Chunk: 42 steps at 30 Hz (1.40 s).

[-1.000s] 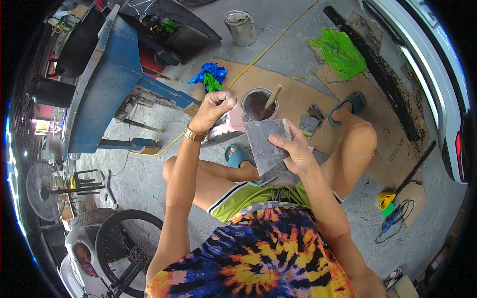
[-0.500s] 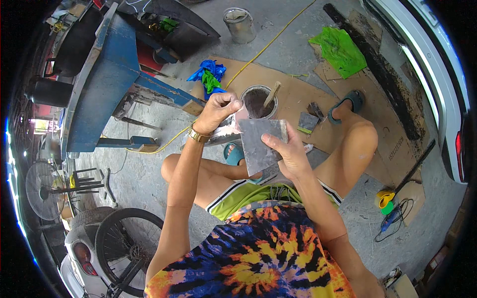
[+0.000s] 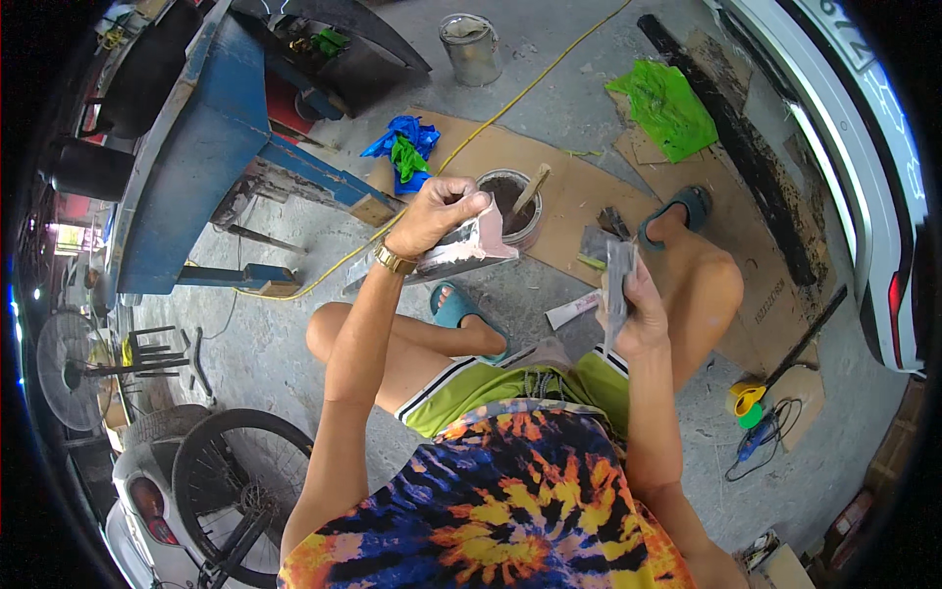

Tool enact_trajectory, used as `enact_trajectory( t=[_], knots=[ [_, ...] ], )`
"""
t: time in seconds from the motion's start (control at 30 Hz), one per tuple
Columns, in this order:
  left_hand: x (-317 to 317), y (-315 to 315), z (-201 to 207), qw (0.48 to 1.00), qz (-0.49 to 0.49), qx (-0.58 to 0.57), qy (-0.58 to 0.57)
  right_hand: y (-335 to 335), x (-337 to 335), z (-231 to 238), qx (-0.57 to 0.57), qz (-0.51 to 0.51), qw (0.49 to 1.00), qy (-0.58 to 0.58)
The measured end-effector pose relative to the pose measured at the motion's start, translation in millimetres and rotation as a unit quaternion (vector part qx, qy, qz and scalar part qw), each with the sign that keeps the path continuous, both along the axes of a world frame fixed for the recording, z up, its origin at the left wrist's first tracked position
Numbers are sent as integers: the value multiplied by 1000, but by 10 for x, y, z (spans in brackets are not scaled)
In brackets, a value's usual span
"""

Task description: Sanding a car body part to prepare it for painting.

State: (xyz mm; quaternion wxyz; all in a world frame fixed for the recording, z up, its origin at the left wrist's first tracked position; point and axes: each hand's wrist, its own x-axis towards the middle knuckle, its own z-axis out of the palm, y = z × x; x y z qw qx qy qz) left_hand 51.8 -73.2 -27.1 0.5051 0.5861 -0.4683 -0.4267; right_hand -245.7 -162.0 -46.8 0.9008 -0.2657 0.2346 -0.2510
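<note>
My left hand is closed around a dark, long part whose end is coated with pinkish-white filler. Its thumb presses near that coated end. My right hand grips a flat grey spreader plate, turned nearly edge-on and apart from the part. Just beyond my left hand stands an open can of dark paste, with a wooden stick leaning in it. A white tube lies on the floor between my legs, left of the plate.
Cardboard covers the floor ahead, crossed by a yellow cord. A blue table stands left, above a bicycle wheel. A metal can, green plastic sheet and white car lie farther off.
My right hand has drawn the plate rightward, away from the coated part, and tilted it from broad face to edge. My left hand stays near its place, still gripping the part.
</note>
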Motion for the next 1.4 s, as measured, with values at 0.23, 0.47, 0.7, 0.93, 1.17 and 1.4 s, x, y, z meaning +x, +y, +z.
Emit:
enact_trajectory(
  t=[0.23,0.47,0.7,0.93,1.17,1.4],
  knots=[
    [-61,-130,-72,1000,-2,19,13,106,-37,-182,-187,-140,961,148],
    [-89,-197,-145,999,-9,39,4,441,419,-97,-202,-179,963,26],
    [-88,-230,-166,999,-12,35,20,502,529,-119,-188,-214,958,29],
    [-139,-302,-340,1000,-15,6,-3,491,546,-82,-210,-171,954,130],
    [151,-624,-458,996,52,-29,-65,-37,-225,-1611,-467,219,771,373],
    [238,-922,-660,994,47,40,-88,-559,-519,-2977,-484,333,560,584]
  ],
)
